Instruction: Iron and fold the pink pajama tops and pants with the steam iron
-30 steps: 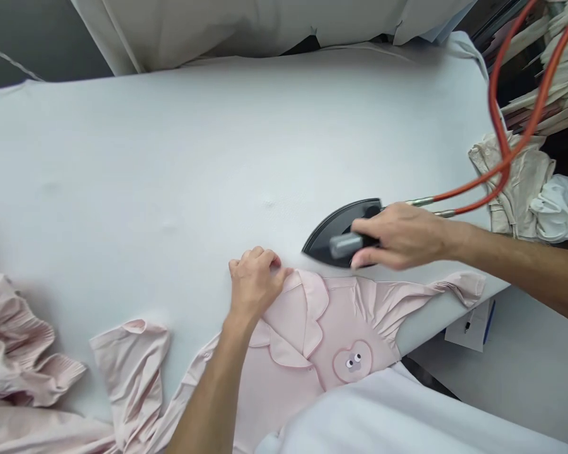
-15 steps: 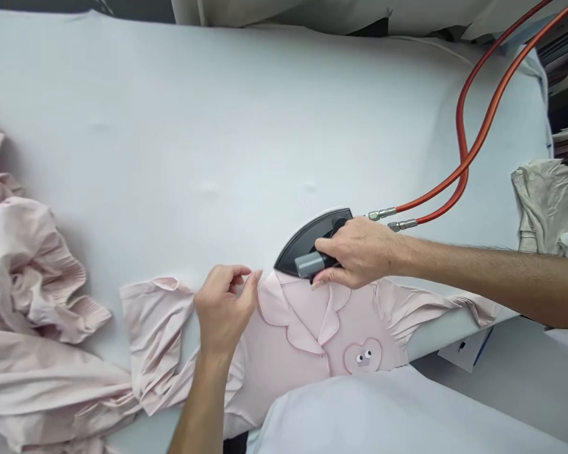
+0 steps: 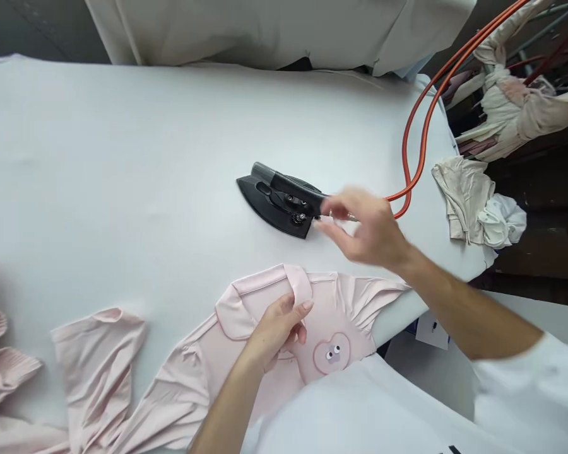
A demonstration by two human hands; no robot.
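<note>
Well left of the left fingers, bunched pink cloth [image 3: 9, 353] lies on the desk [image 3: 146, 157]; a pink cuff end [image 3: 99, 353] lies nearer them. Left hand [image 3: 279, 331]: now over the front of the pink shirt [image 3: 319, 309], having shifted from beside the collar [image 3: 236, 315]; fingers loosely curled, thumb and forefinger near each other, cannot tell whether cloth is pinched. Iron [image 3: 265, 208]: its tip was at the neckline half a second ago; it now rests on bare desk beyond the left fingers, apart from the shirt. Judged: pressing is paused, leaving the collar free to handle. Right hand [image 3: 366, 224]: blurred, grip undone, thumb and forefinger parted at the handle's rear end; contact cannot be told. Red hoses [image 3: 425, 139] curve away right of these fingers. Room: bare desk runs far left of the iron and up to the far edge; the near edge passes below the right fingers, close to the shirt's outstretched sleeve; cream cloth [image 3: 466, 195] and white cloth [image 3: 502, 221] take up the right end.
</note>
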